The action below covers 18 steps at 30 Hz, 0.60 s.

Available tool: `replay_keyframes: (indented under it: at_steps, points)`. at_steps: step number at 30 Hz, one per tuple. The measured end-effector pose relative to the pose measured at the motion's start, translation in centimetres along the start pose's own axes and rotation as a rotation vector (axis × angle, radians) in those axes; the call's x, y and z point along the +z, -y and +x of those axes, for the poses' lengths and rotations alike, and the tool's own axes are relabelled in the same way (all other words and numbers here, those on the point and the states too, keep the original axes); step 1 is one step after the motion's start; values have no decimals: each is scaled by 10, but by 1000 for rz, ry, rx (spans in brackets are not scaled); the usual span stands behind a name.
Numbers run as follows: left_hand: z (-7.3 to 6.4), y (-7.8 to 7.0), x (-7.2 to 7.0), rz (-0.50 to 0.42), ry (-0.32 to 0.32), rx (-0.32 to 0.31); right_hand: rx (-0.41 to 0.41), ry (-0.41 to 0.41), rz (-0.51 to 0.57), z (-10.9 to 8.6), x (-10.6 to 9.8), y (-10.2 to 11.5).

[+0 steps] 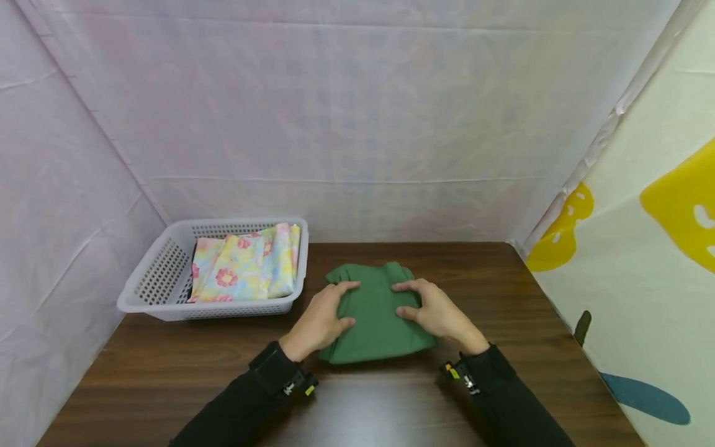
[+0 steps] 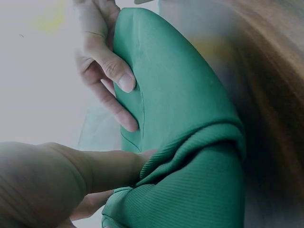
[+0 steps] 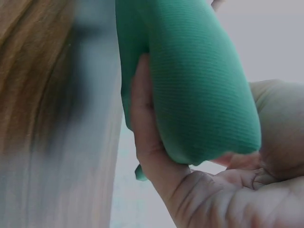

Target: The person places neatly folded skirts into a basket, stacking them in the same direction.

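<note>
A folded green cloth (image 1: 373, 323) of ribbed fabric lies on the brown table. My left hand (image 1: 319, 318) grips its left side, with thumb and index finger over the top. In the left wrist view, the thumb of that hand presses in beside a rolled fold of the green cloth (image 2: 185, 95). Across from it, my right hand (image 1: 441, 311) grips the right side. The right wrist view shows one finger tucked in between layers of the green cloth (image 3: 199, 85) and the rest of the hand around the thick fold. Some fingertips are hidden by the fabric.
Left of the cloth stands a light grey plastic basket (image 1: 139, 298), holding folded floral fabric (image 1: 240, 267) in yellow, pink and blue. Pale sheeting (image 1: 335, 112) hangs behind the table (image 1: 475, 267) and on both sides. The table's right edge runs along a patterned sheet.
</note>
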<state>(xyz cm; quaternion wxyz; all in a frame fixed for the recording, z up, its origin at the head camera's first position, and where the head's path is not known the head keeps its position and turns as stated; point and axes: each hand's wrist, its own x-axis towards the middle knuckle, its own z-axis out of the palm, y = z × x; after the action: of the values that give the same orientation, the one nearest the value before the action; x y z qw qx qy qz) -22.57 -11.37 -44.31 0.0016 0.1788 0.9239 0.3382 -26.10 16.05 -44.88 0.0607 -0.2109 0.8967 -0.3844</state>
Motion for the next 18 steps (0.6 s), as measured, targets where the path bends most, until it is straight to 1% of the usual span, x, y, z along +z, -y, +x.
replay_keyframes:
  at_steps: [8,13,18]
  points:
    - [0,-3,-12,20,-56,24,-80,-61,-15,3,-6,6]
    - [-1,-6,-24,3,-70,23,-92,-81,-7,7,-10,12]
    - [1,-8,-39,14,-109,22,-106,-82,16,13,-14,25]
